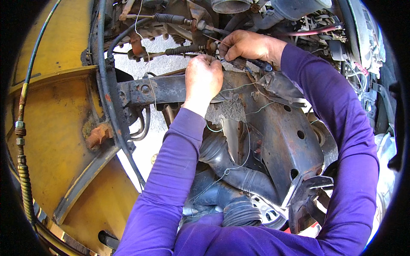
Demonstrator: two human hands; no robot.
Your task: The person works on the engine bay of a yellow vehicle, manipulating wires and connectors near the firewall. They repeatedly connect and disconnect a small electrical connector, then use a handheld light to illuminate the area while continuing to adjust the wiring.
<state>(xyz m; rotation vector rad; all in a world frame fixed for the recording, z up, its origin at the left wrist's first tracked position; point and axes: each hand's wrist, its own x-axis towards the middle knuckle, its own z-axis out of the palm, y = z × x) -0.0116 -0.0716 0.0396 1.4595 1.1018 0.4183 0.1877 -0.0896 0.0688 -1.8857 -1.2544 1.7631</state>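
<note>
My left hand (204,80) is closed in a fist-like pinch above a dark metal frame rail (166,87). To its right, my right hand (253,46) pinches with thumb and forefinger close together. The fingertips of both hands nearly meet, and thin dark strands show around them. What either hand grips is too small and too covered to make out. Beneath my right hand lies a dark wiring bundle (260,65) with connectors. A thin pale green wire (249,143) hangs in loops over the metal parts below my hands.
Yellow body panels (51,141) with a rusty bolt (99,135) fill the left side. Black hoses and cables run along them. Ribbed control cables (171,18) cross beyond my hands. A large dark pipe (239,175) and a holed bracket (284,141) lie nearer my body. Exposed wiring (358,72) crowds the right.
</note>
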